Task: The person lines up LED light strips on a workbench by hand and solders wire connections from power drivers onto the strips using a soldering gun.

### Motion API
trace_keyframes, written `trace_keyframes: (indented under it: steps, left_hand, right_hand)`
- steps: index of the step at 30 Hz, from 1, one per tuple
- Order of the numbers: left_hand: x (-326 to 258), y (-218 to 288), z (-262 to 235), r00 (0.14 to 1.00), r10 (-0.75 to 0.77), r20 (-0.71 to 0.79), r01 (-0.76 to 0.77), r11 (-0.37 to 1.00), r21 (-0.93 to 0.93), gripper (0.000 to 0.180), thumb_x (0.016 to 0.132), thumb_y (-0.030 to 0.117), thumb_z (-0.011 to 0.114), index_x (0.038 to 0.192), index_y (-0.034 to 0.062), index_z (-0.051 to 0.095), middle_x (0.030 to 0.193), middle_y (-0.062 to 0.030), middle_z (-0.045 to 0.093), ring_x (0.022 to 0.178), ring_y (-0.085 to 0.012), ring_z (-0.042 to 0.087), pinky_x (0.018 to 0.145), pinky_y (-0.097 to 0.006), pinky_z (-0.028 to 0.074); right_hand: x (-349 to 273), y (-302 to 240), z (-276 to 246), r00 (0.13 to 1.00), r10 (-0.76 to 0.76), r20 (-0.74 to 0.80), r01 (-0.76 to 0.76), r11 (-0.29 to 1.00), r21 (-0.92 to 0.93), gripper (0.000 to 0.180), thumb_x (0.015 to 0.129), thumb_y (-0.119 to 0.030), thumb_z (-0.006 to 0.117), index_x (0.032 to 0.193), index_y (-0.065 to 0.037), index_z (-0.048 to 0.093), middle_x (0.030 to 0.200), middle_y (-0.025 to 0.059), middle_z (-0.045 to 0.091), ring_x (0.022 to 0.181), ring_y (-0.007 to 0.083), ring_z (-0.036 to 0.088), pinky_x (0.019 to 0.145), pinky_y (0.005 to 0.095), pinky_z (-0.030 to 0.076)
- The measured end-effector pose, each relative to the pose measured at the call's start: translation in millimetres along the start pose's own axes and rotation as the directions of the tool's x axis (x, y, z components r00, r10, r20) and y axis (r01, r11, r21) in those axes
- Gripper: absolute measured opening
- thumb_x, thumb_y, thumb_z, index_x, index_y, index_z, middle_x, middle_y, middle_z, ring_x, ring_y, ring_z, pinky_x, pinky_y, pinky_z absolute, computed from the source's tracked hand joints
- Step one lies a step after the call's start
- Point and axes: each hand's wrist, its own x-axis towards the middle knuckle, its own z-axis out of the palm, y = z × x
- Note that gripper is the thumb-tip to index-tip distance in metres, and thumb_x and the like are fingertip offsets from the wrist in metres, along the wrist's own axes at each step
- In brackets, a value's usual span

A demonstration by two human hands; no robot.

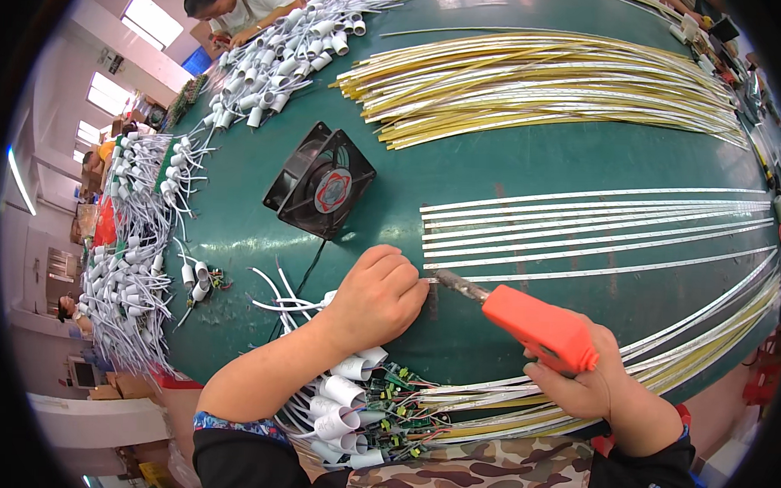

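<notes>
My right hand point(594, 380) grips a red soldering gun point(538, 325), its metal tip pointing left at the end of the nearest white LED strip point(596, 267). Right beside that tip, my left hand point(378, 293) is closed over the strip's end. Its fingers are curled, and whatever they pinch is hidden. Several more LED strips point(598, 200) lie fanned out beyond, with their left ends close together. Below my left forearm sit white cylindrical caps point(339, 425) with small green circuit boards point(400, 408) and thin wires, alongside a bundle of yellow and white strips point(705, 341).
A black fan point(311, 185) stands left of centre, its cord running toward me. At the far side lies a big pile of strips point(542, 90). Heaps of white caps with wires point(135, 278) line the left edge. Across the green table point(238, 187), another person point(244, 11) is working.
</notes>
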Motion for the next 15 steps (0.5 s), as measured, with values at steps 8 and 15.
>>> trace_keyframes:
  steps: [8,15]
  left_hand:
    - [-0.5,-0.5,0.9,1.0,0.001,0.0,-0.001,1.0,0.007,0.02,0.062,0.007,0.07,0.081,0.0039,0.065,0.078,-0.0059,0.054,0.078,-0.0231,0.058,0.083,-0.041,0.048]
    - [1.4,0.6,0.9,1.0,-0.01,-0.003,0.01,1.0,0.001,0.017,0.063,0.006,0.07,0.079,0.0037,0.065,0.077,-0.006,0.054,0.077,-0.023,0.058,0.083,-0.04,0.048]
  right_hand:
    - [2.3,0.3,1.4,0.999,-0.041,-0.001,0.041,0.998,-0.058,0.055,0.075,-0.011,0.074,0.124,0.0,0.053,0.096,0.0146,0.066,0.078,0.0298,0.067,0.07,0.0345,0.053]
    - [5.7,-5.6,3.4,0.999,-0.013,0.044,0.014,0.999,-0.038,0.051,0.076,-0.009,0.072,0.123,-0.001,0.054,0.1,0.0159,0.066,0.083,0.0316,0.067,0.073,0.0362,0.053]
